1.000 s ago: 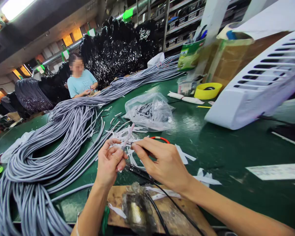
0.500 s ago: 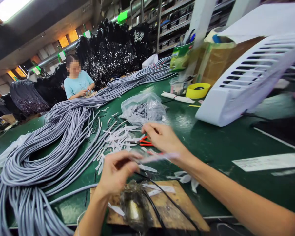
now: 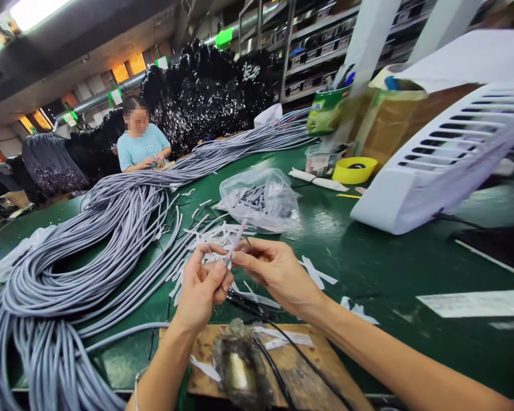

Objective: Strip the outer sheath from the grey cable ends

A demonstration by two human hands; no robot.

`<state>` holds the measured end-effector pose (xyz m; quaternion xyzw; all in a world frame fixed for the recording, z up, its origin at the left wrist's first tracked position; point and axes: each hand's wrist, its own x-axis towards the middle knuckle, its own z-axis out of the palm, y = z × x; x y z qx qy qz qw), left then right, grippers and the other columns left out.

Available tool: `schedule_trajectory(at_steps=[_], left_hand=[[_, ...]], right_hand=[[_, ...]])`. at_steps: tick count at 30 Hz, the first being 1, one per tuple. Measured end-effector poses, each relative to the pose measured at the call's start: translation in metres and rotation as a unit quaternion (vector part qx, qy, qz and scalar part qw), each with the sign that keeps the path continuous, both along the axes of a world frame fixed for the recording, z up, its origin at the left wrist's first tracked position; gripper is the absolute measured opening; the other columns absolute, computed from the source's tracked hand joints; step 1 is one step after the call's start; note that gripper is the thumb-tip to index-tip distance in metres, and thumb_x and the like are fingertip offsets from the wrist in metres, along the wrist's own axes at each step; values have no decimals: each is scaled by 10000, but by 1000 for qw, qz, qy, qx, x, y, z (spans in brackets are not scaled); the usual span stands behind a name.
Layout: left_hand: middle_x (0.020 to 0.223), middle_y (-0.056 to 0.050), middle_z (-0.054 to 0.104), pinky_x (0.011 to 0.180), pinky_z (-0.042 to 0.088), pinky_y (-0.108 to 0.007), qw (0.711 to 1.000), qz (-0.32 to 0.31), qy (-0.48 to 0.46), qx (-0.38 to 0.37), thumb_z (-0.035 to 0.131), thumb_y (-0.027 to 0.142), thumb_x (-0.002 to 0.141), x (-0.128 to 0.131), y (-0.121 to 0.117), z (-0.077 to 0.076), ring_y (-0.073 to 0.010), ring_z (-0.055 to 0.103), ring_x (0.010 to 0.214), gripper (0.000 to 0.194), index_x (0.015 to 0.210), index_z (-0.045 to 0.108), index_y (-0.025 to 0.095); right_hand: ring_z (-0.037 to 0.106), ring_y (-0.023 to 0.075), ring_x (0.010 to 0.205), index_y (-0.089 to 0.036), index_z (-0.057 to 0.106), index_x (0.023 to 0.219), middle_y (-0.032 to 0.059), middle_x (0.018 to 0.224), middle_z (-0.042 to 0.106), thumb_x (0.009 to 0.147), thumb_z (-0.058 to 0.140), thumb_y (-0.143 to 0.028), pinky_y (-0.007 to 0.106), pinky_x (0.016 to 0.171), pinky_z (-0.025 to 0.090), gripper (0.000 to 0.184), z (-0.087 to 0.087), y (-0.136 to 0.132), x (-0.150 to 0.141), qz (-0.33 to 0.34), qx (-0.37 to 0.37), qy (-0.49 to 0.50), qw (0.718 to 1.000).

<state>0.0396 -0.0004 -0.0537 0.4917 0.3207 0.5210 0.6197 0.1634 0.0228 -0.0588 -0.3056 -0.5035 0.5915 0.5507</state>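
Observation:
My left hand (image 3: 203, 283) and my right hand (image 3: 275, 269) meet above the green table (image 3: 385, 257), both pinched on a short, thin grey cable piece (image 3: 235, 241) that sticks up between the fingertips. Under the hands lie several white paper strips (image 3: 214, 237) and a dark tool (image 3: 244, 301). A large bundle of grey cables (image 3: 89, 251) runs along the left of the table. A clear plastic bag of small grey pieces (image 3: 261, 200) sits just beyond the hands.
A wooden board (image 3: 300, 365) with a wrapped device (image 3: 240, 365) and black wires sits at the near edge. A white fan housing (image 3: 449, 154), a yellow bowl (image 3: 354, 169) and cardboard boxes (image 3: 394, 120) stand right. A person in a light-blue shirt (image 3: 143, 145) sits opposite.
My right hand had reached forward toward the red-handled tool on the table; it has come back to meet my left hand, and both now pinch the cable piece upright.

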Motion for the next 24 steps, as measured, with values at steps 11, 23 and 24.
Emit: schedule_trajectory(at_steps=[11, 23, 24], left_hand=[[706, -25, 639, 545, 444, -155, 950, 296, 37, 93, 636, 384, 720, -6, 3, 0, -87, 562, 638, 266, 626, 599, 138], [495, 49, 503, 427, 343, -102, 942, 272, -199, -8, 826, 320, 445, -5, 4, 10, -1, 386, 420, 310, 585, 624, 130], [491, 49, 502, 422, 339, -101, 942, 270, -198, -7, 824, 322, 451, -4, 3, 9, 1, 381, 412, 307, 587, 627, 129]], right_hand=[[223, 34, 408, -167, 525, 695, -77, 519, 348, 671, 647, -338, 206, 349, 157, 211, -9, 0, -1, -18, 52, -38, 998], [207, 31, 369, -172, 528, 676, -89, 464, 346, 628, 644, -416, 217, 336, 109, 274, -9, 11, -1, -70, 3, -42, 997], [200, 28, 366, -173, 528, 665, -93, 457, 341, 603, 662, -425, 217, 337, 98, 292, -8, 14, 0, -82, -11, -34, 996]])
